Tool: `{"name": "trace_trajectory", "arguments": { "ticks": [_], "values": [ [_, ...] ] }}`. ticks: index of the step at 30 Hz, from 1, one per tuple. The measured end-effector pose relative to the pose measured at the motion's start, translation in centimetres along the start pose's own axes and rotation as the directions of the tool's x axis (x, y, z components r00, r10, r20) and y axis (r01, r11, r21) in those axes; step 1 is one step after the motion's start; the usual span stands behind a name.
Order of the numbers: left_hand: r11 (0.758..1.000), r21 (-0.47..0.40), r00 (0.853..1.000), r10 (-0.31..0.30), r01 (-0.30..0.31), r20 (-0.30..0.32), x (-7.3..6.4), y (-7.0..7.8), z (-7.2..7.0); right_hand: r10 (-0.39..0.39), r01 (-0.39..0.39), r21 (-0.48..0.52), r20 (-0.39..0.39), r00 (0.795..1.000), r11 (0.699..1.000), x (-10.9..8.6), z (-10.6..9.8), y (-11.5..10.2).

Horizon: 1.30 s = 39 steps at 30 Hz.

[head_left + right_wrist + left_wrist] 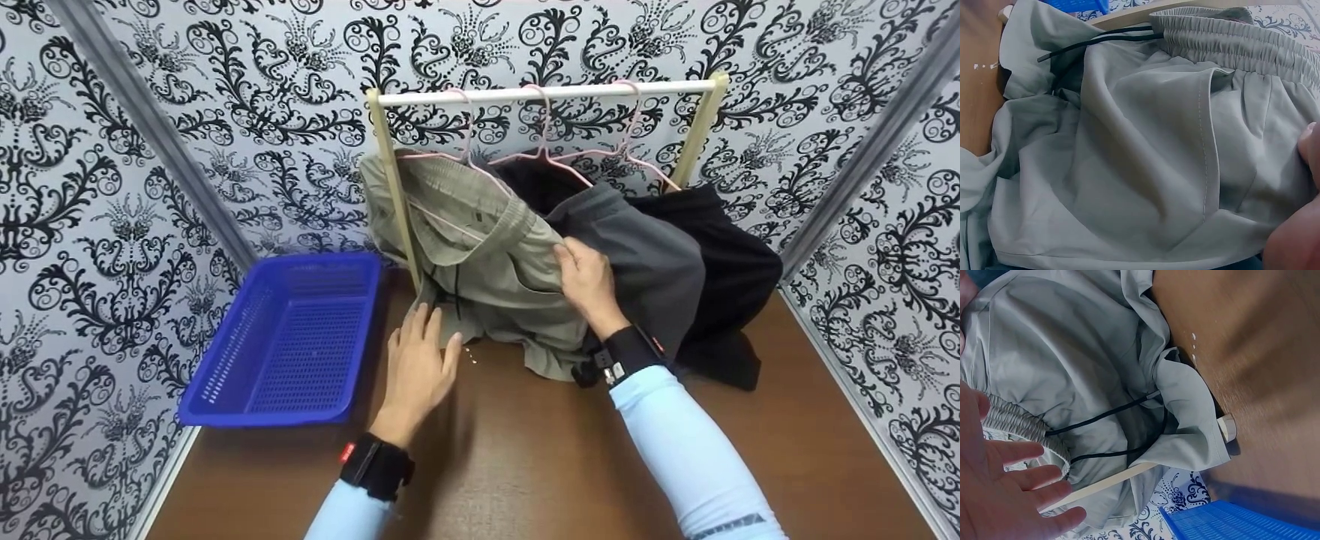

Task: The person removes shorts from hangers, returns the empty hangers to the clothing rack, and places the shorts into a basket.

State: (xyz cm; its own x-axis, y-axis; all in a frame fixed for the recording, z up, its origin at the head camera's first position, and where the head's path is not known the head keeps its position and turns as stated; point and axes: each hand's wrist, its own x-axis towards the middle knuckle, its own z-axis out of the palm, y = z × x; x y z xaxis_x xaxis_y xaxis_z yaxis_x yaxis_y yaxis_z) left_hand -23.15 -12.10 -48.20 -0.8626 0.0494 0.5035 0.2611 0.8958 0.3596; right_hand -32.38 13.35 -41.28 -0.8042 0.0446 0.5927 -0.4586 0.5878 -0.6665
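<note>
Head view: at centre, the right hand (589,281) grips the side of the grey-green shorts (517,289), which hang from a pink hanger (469,131) on a white-barred rack (585,93). Lower centre, the left hand (421,364) has its fingers extended by the shorts' lower edge; contact is unclear. Dark grey (645,255) and black garments (739,262) hang right of centre; a blue basket (262,418) sits on the surface (510,450) at left.

Left wrist view: spread fingers at lower left, a black drawstring (1103,415) mid-frame.

Right wrist view: the shorts fill the middle, fingers at the right edge.
</note>
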Motion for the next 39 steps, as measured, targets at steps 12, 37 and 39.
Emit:
{"name": "trace_trajectory", "arguments": {
  "ticks": [12,37,39],
  "values": [
    [0.999,0.031,1.0,-0.014,0.013,0.025,-0.3,-0.1,0.3,-0.019,0.019,0.015,-0.06,0.998,1.0,0.0,-0.8,-0.2],
    [1.0,-0.007,1.0,-0.007,0.007,-0.018,-0.8,-0.3,0.6,-0.064,0.07,0.06,-0.091,0.994,0.996,-2.7,-2.7,2.2],
    [1.0,-0.016,1.0,-0.004,0.003,-0.031,-0.9,-0.4,0.7,-0.054,0.06,0.064,-0.087,0.995,0.996,-3.2,-2.8,2.5]
  ]
}}
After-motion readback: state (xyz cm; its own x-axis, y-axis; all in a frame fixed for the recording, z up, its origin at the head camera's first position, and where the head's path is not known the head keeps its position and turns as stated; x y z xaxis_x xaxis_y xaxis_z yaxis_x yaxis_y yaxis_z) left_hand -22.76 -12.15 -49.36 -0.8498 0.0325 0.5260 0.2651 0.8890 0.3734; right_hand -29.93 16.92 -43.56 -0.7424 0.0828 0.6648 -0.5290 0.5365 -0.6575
